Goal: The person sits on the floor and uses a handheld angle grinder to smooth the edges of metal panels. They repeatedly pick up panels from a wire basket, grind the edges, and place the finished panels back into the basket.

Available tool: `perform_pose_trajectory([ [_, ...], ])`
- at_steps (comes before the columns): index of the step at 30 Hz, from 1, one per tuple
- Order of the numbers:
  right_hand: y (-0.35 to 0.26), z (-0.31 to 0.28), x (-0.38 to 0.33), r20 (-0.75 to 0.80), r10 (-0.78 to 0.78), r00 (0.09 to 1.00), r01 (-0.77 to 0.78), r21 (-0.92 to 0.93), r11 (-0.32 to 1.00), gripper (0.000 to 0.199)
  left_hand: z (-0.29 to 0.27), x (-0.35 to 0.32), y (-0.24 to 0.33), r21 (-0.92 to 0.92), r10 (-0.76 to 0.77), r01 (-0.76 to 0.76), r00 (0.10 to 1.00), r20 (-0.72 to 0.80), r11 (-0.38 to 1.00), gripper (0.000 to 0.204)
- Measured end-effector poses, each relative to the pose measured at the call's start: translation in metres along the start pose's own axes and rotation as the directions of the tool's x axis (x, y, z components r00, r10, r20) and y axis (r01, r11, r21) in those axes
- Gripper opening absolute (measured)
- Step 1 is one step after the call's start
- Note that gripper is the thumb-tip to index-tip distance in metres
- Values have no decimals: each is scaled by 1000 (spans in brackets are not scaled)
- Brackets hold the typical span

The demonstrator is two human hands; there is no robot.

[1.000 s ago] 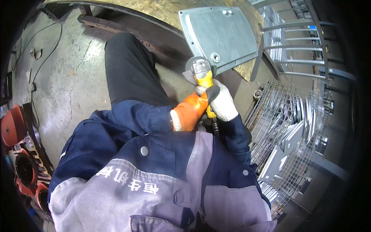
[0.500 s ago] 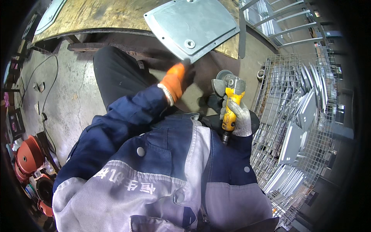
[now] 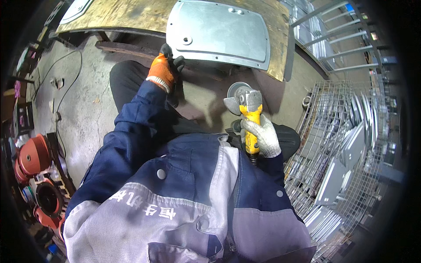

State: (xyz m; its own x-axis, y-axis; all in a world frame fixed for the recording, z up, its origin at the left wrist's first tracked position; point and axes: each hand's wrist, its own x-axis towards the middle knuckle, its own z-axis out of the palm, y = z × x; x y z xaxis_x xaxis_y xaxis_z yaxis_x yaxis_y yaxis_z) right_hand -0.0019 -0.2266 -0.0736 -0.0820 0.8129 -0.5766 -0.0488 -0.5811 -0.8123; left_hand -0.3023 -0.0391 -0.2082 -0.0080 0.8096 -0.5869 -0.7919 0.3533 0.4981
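A grey metal plate [image 3: 219, 30] with rounded corners and small holes lies on a worn wooden bench top [image 3: 118, 15], overhanging its near edge. My left hand [image 3: 165, 68], in an orange and black glove, grips the plate's near left corner. My right hand [image 3: 262, 136], in a white knit glove, is closed around the yellow body of an angle grinder [image 3: 246, 109]. The grinder's disc and guard point up toward the plate but hang below it, apart from the metal. My blue and grey jacket fills the lower middle.
A wire mesh cage [image 3: 337, 144] on the right holds several similar grey plates. Red round parts [image 3: 33, 151] are stacked at the left. Cables [image 3: 66, 83] trail over the concrete floor. Metal racking [image 3: 333, 39] stands at the upper right.
My left hand let go of the grinder and reached up to the plate's corner. My right hand lowered the grinder away from the plate. The view swung so the plate sits further left.
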Motion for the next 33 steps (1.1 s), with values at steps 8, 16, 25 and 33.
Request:
perform_pose_trajectory([
  [8,-49,61,57,134,-42,990,57,-107,993,31,-8,-131,-35,88,-305,326,709,636,941,55],
  [16,-30,106,116,207,-278,938,346,-579,738,33,-20,-144,-30,512,-122,-324,742,659,795,43],
  [25,-14,137,130,264,-383,885,450,-692,564,30,-34,-143,-32,566,40,-416,829,558,712,27],
  [33,-10,112,124,193,-459,867,449,-700,555,31,-13,-137,-45,576,163,-593,763,626,562,22],
])
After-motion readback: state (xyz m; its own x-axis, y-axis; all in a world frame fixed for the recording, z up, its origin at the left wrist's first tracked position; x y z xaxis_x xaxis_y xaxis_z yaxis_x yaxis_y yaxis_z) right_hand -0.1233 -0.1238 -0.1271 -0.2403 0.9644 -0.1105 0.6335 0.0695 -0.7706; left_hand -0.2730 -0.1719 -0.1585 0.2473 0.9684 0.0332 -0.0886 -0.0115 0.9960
